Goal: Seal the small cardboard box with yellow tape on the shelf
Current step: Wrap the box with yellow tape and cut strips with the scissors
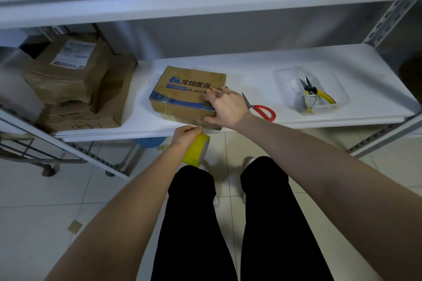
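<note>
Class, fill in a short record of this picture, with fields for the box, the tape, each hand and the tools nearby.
box: small box lying on the white shelf, near its front edge
tape: yellow tape roll, below the shelf's front edge
left hand: grips the tape roll
right hand: holds the box's right end
tools: red scissors right of the box; yellow pliers in a clear tray

On my feed, both bare forearms extend forward from the lower frame edge. The left hand (pixel 186 136) sits low and near centre, fingers curled round the yellow tape roll (pixel 198 149), thumb and forefinger pinched together at its upper rim. The right hand (pixel 225 106) reaches farther, fingers bent over the near right corner of the small cardboard box (pixel 182 91), thumb against its front face.
</note>
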A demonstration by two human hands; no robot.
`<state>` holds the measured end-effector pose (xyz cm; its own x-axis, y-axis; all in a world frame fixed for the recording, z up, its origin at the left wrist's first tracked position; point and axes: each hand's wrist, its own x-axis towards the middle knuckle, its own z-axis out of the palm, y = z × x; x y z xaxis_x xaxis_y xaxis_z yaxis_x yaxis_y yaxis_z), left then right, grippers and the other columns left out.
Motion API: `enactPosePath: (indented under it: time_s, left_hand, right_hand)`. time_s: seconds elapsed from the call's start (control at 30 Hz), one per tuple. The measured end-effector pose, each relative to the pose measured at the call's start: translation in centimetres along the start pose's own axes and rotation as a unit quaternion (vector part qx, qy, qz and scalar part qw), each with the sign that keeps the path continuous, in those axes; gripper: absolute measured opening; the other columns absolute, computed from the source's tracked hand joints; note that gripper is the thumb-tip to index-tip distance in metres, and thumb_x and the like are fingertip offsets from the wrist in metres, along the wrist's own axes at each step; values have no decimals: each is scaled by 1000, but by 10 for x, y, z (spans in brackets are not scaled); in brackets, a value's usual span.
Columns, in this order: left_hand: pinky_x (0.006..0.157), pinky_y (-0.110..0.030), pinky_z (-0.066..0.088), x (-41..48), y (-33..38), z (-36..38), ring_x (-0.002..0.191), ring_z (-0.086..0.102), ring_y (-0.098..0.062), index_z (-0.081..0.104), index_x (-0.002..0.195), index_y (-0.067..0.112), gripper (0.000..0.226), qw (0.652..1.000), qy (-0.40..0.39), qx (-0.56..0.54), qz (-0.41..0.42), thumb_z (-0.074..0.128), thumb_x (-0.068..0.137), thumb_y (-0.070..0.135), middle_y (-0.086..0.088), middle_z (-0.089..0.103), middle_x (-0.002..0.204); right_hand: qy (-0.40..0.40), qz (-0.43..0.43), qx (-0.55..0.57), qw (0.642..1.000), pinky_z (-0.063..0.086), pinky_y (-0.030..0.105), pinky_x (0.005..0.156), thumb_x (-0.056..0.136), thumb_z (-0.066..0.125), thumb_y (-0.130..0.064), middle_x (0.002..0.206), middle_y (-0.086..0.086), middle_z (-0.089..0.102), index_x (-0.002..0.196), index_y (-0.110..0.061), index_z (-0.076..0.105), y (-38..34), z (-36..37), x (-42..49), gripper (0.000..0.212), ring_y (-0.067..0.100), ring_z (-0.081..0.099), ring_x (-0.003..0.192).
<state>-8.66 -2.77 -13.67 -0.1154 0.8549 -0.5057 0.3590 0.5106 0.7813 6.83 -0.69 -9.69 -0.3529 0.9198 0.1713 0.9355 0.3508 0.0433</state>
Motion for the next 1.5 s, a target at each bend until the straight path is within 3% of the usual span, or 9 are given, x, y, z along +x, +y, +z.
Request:
enactPosePath:
  time_s: [0.17,0.37,0.6,0.77,0.87,0.97,1.2,1.37,1.5]
  left_hand:
    - [99,-34,45,2,8,8,112,58,-29,65,116,1,31,1000,1,5,8,61,89,17,-15,63,122]
    - [89,-28,41,9,3,12,108,56,-26,64,118,4,32,999,6,42,-7,59,91,20,-13,61,125]
    - [97,-31,41,10,12,21,118,54,-28,63,120,5,34,1000,14,6,-7,56,92,23,-13,60,128]
    - [99,-34,43,8,10,14,116,56,-30,69,111,7,27,999,42,4,1,61,88,19,-12,64,123]
    - [98,-37,47,8,6,14,112,59,-30,72,103,7,22,999,36,20,6,66,84,16,-14,67,117]
    - [96,-35,46,6,6,15,111,58,-30,72,101,7,19,999,34,32,-11,66,85,17,-12,66,118]
    - [96,-33,41,4,8,17,118,53,-32,62,121,2,34,997,47,50,-17,57,92,18,-14,59,129]
    - [72,-27,39,3,7,13,91,49,-24,67,100,1,22,997,55,52,-27,55,94,18,-12,55,101]
    - [81,-27,38,4,6,10,95,48,-23,64,117,4,30,997,57,32,-41,58,91,19,-14,60,120]
  right_hand:
    - [-21,33,-7,999,53,29,86,47,88,-42,106,9,72,106,-4,69,-15,14,-2,73,18,69,100]
    - [8,-2,-13,1000,38,34,107,71,73,-51,134,13,57,130,-3,53,-3,14,-7,80,24,54,126]
    - [29,-21,-5,999,55,25,76,29,91,-46,100,4,74,95,-10,74,-7,24,-2,78,15,71,91]
    - [47,3,32,998,49,30,93,49,88,-42,121,5,67,110,-11,68,-10,22,-6,72,18,64,112]
    - [25,-24,104,994,20,39,115,89,58,-44,152,5,37,141,-12,42,4,13,-19,63,18,34,140]
    - [119,80,164,976,35,43,105,92,50,-26,141,13,47,135,-8,45,26,14,-39,47,29,47,128]
    - [-201,340,92,914,40,35,89,94,43,-40,126,12,48,130,-9,48,64,27,-45,47,28,48,119]
    - [-206,342,119,909,44,32,83,85,57,-43,117,10,53,122,-10,53,73,38,-44,50,26,52,113]
    - [-181,329,199,905,42,25,62,78,65,-41,73,-1,54,82,-11,55,86,30,-51,31,22,58,78]
